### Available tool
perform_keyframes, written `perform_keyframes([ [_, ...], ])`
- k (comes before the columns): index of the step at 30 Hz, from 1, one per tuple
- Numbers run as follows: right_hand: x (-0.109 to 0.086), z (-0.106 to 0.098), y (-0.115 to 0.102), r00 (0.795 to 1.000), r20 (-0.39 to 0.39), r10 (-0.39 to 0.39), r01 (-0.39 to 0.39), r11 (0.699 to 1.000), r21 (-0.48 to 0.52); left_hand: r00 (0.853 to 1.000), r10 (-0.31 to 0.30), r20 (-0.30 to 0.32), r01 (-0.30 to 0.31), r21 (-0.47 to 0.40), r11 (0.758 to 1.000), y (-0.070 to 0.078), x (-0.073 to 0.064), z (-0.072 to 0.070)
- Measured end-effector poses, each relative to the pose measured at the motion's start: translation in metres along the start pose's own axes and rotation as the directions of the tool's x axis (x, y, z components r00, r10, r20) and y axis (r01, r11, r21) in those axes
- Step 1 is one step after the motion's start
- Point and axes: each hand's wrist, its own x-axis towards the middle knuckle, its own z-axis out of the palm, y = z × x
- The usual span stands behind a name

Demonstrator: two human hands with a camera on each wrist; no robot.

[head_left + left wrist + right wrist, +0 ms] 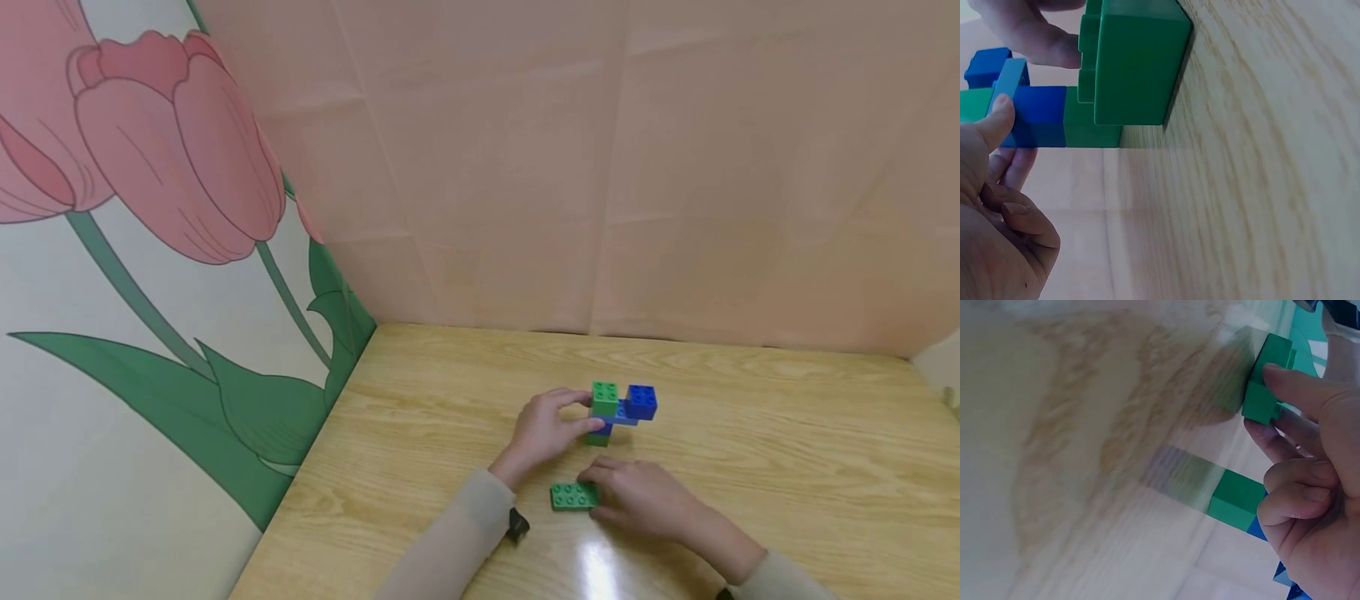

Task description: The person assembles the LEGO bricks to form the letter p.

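My left hand [542,427] grips a small stack of toy building bricks from its left side, with the thumb on the light blue piece [1010,78]. The stack has a green brick [598,440] at its foot, a dark blue brick [1039,115] above it, then the light blue piece reaching right. On top sit a bright green brick [604,395] and, at the right end, another dark blue brick [641,402]. Nearer the front, my right hand [643,498] pinches the right end of a longer green brick [573,497], studs up. Whether it touches the tabletop I cannot tell.
The wooden table [420,408] meets a pink cloth backdrop [487,167] behind the stack. A tulip-printed panel [180,150] borders the table on the left. A black wrist device [517,525] sits by the left sleeve.
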Motion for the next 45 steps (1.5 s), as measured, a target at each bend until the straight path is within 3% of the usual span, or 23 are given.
perform_keyframes([
  [10,-0.005,-0.011,0.0,0.996,-0.062,-0.057,0.055,0.998,-0.025,1.0,0.015,-0.003,-0.015,-0.017,1.0,0.002,-0.001,-0.002],
  [21,-0.014,-0.033,-0.005,0.997,-0.077,-0.025,0.024,1.0,-0.012,1.0,0.031,0.004,-0.031,-0.011,0.999,0.001,-0.002,-0.003],
  [29,-0.019,-0.049,-0.005,0.991,-0.136,-0.012,0.012,1.0,0.001,0.999,0.044,0.005,-0.044,-0.029,0.999,0.001,-0.003,-0.004],
  [36,-0.019,-0.063,-0.002,0.973,-0.224,-0.054,0.052,0.999,-0.012,0.998,0.07,-0.001,-0.07,-0.028,0.997,0.001,-0.003,-0.004],
  [45,-0.016,-0.08,0.0,0.937,-0.34,-0.078,0.065,0.997,-0.049,0.999,0.048,-0.01,-0.048,-0.039,0.998,0.002,-0.003,-0.004],
])
